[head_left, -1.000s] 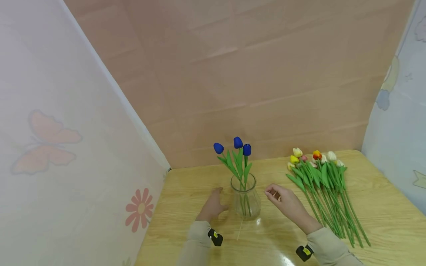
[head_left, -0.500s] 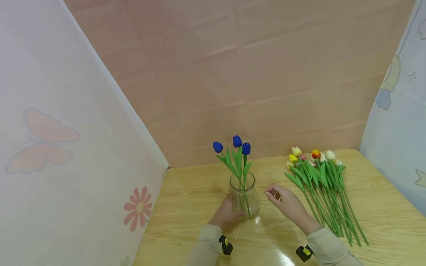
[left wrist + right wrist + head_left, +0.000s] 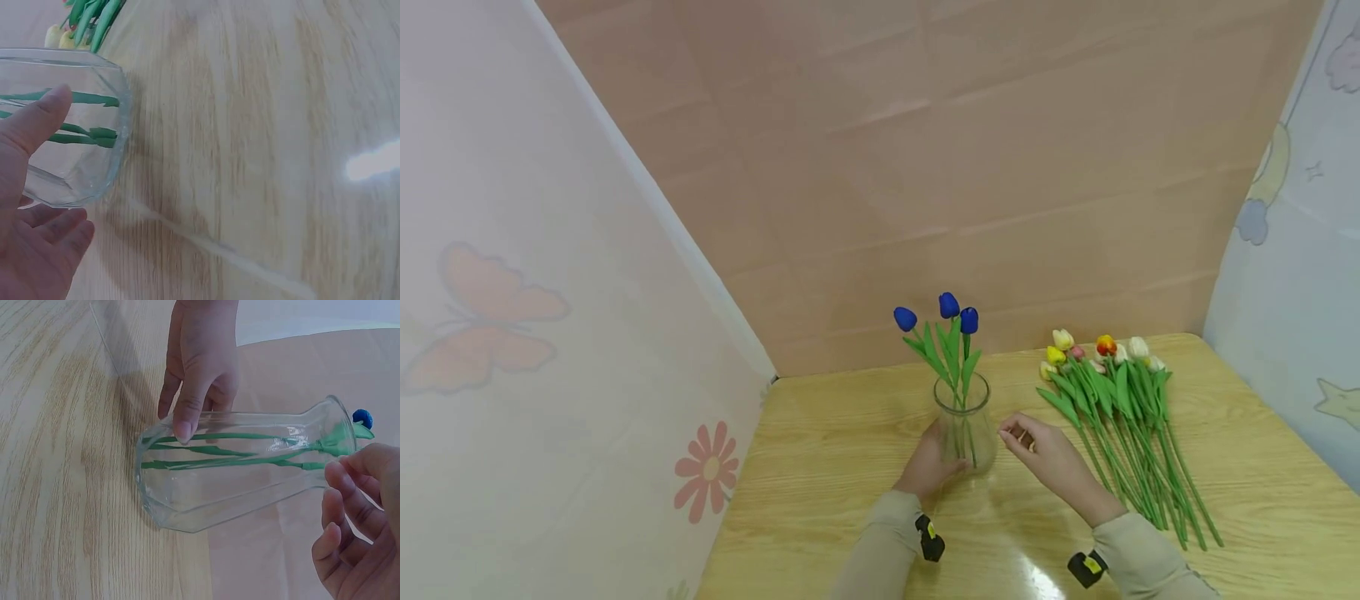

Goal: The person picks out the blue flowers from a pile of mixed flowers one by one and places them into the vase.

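A clear glass vase (image 3: 979,442) stands upright in the middle of the head view. Several green stems show through its wall, and three blue tulips (image 3: 949,305) rise above its rim. My left hand (image 3: 931,462) grips the vase's lower side from the left, the thumb (image 3: 44,119) lying along the glass in the left wrist view and the other fingers behind it. Just right of the vase, my right hand (image 3: 1052,458) hovers with loosely curled fingers and holds nothing. In the right wrist view that hand (image 3: 362,519) is close to the vase's neck. Whether the vase base touches the table cannot be told.
A bunch of tulips (image 3: 1120,408) in white, yellow, pink and orange lies on the wooden table (image 3: 820,433) to the right. A brownish-pink backdrop (image 3: 880,167) closes off the rear, with pale patterned panels on both sides.
My left hand has come rightward from beside the vase and taken hold of it. The vase with its blue tulips has shifted right and upward in the head view. My right hand stays nearly still.
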`<state>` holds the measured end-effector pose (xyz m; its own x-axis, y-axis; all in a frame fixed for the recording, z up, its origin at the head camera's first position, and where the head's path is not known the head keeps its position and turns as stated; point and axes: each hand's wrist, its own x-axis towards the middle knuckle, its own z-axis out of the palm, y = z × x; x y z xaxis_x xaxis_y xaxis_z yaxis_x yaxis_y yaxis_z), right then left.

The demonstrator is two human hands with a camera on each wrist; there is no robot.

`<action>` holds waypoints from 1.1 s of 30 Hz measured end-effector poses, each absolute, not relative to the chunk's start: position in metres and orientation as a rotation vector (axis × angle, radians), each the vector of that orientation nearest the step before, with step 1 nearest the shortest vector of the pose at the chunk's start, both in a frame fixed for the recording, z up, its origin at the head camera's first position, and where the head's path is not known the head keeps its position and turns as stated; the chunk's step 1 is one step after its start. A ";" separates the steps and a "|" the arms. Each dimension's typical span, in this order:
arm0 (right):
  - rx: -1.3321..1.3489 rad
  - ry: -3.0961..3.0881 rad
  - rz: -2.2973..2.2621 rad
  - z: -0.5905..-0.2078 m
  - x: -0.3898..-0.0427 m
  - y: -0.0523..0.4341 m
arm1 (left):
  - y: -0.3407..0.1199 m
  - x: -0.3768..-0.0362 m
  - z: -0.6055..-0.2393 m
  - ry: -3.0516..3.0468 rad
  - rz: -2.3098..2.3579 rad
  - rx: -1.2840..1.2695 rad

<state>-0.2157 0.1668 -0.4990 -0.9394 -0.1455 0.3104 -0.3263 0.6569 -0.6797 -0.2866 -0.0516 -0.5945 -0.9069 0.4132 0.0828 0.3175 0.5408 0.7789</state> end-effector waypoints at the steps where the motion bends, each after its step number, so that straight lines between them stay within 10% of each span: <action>1: 0.384 -2.649 1.147 -0.499 -0.216 0.167 | -0.049 -0.287 -0.594 2.664 1.307 0.622; 33: 0.328 -2.571 0.548 -0.494 -0.235 0.232 | -0.126 -0.298 -0.505 3.341 0.349 0.587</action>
